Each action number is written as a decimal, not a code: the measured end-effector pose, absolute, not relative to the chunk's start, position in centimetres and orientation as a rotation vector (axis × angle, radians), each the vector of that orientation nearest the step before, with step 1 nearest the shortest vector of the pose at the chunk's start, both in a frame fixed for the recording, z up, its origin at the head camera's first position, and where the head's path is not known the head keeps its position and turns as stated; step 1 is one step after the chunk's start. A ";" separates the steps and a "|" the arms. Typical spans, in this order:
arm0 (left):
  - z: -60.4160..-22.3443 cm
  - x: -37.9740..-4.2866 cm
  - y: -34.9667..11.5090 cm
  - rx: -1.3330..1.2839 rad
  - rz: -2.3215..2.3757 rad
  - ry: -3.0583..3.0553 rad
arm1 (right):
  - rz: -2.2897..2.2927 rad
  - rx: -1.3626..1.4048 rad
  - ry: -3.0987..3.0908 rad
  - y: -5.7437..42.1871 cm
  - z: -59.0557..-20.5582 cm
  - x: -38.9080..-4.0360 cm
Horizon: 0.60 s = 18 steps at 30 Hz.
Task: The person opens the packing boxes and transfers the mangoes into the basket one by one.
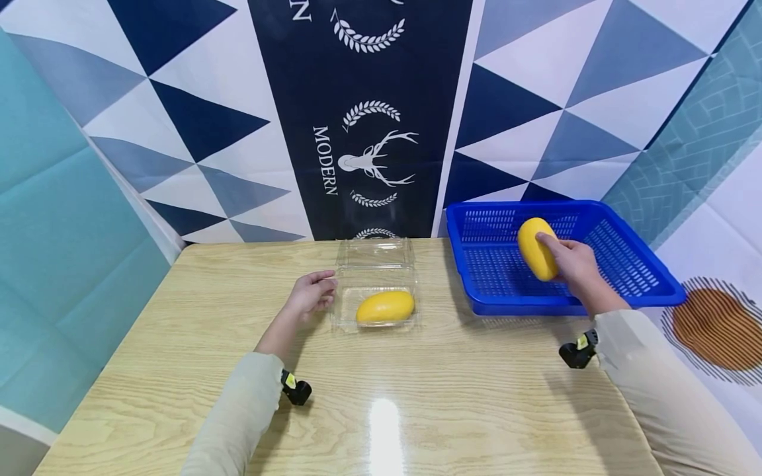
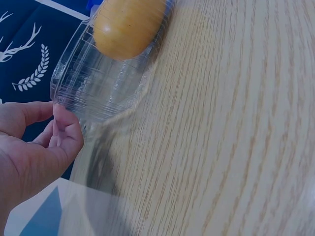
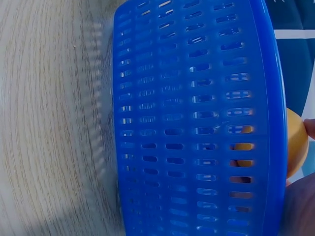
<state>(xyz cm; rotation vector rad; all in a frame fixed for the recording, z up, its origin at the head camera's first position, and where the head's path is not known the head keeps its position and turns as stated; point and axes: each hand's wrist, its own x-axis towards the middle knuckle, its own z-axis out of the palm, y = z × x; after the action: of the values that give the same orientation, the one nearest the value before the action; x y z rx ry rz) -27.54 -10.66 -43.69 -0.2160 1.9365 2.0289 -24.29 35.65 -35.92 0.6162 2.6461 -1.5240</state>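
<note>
Wood-grain table (image 1: 464, 396): held mango (image 1: 530, 248) lies right of the clamshell (image 2: 93, 83)

Right hand (image 1: 574, 264) grips the held mango, thumb over its right side; far fingers hidden. Left hand (image 1: 311, 294) pinches the clamshell's left edge, remaining fingers loosely curled. Key relation: held mango over the blue basket (image 1: 524, 306), well right of and slightly farther than the clamshell; left hand well apart from it. Long axis runs mainly near–far, far end leaning left. Second mango (image 1: 385, 307) sits in the clamshell's near half, long axis left–right, so roughly crosswise to the held one. Clamshell lid open on the far side, toward the backdrop (image 1: 440, 86).
</note>
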 end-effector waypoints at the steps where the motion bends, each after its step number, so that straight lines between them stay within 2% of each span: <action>1: -43.7 -27.5 -10.6 -0.216 2.029 1.937 | -1.525 0.614 2.646 35.7 -35.9 -24.3; 18: -43.9 -27.7 -10.6 -0.215 2.020 1.943 | -1.556 0.652 2.611 36.5 -36.2 -24.7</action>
<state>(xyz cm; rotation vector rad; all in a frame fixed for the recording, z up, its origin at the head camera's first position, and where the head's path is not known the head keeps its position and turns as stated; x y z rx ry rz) -27.69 -10.60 -43.85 -0.2154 1.9432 2.0204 -24.66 36.53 -36.24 0.6520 2.6109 -1.5557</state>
